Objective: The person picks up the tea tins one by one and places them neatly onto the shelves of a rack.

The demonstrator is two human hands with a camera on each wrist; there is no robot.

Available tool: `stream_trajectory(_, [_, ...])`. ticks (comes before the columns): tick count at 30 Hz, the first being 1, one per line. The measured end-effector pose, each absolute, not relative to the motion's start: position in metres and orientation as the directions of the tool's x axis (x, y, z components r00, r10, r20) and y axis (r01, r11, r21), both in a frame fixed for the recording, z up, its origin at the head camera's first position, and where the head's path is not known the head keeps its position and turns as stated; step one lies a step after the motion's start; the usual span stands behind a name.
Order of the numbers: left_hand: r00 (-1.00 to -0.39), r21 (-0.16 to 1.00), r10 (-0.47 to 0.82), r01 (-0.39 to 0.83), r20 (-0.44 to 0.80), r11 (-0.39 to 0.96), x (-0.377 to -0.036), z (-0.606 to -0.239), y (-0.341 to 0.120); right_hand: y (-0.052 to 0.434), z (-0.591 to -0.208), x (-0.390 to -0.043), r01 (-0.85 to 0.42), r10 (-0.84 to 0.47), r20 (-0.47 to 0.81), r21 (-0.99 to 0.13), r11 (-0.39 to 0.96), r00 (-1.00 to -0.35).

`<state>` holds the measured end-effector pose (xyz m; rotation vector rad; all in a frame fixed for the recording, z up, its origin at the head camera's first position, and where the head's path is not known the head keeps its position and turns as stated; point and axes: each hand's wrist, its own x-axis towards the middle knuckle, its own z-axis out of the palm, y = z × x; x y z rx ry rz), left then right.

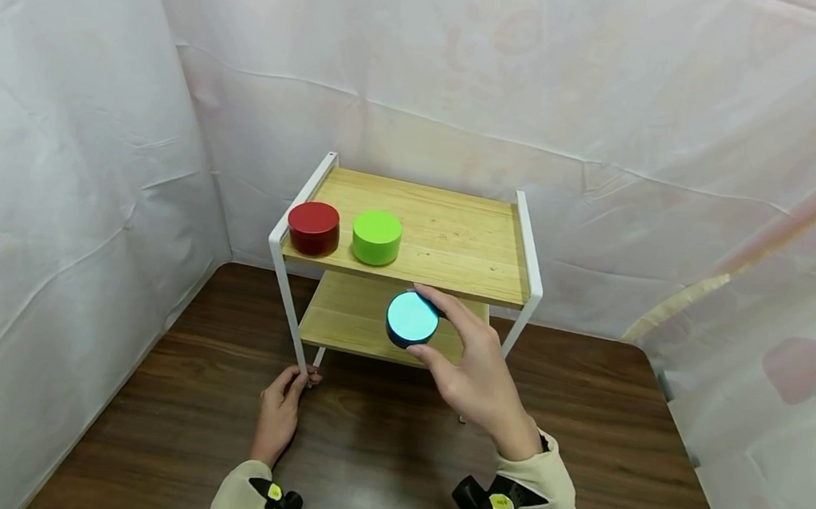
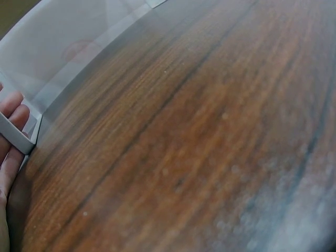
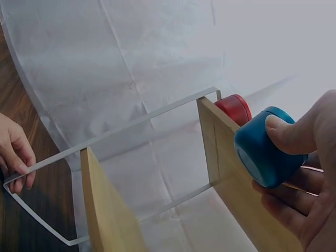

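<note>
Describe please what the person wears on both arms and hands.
Both hands are bare: no gloves or rings are visible on the left hand or the right hand. Each arm has a beige long sleeve ending at the wrist. A small black camera unit with a yellow sticker is strapped at each wrist.

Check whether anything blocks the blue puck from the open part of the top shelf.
Nothing visible does. The right hand holds the blue puck in the air just in front of the top shelf. The red puck and green puck sit off to the left.
</note>
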<state>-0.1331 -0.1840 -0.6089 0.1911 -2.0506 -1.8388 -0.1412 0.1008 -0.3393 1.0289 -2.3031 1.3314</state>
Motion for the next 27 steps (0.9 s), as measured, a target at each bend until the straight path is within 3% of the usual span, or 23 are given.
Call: stream_trajectory(27, [-0.91,0.968,-0.356,0.147,0.212,0.201,-0.134,-0.61,-0.182,0.109,-0.307,-0.15,-0.764,-0.408,0.647,-0.569,0.304,-0.644])
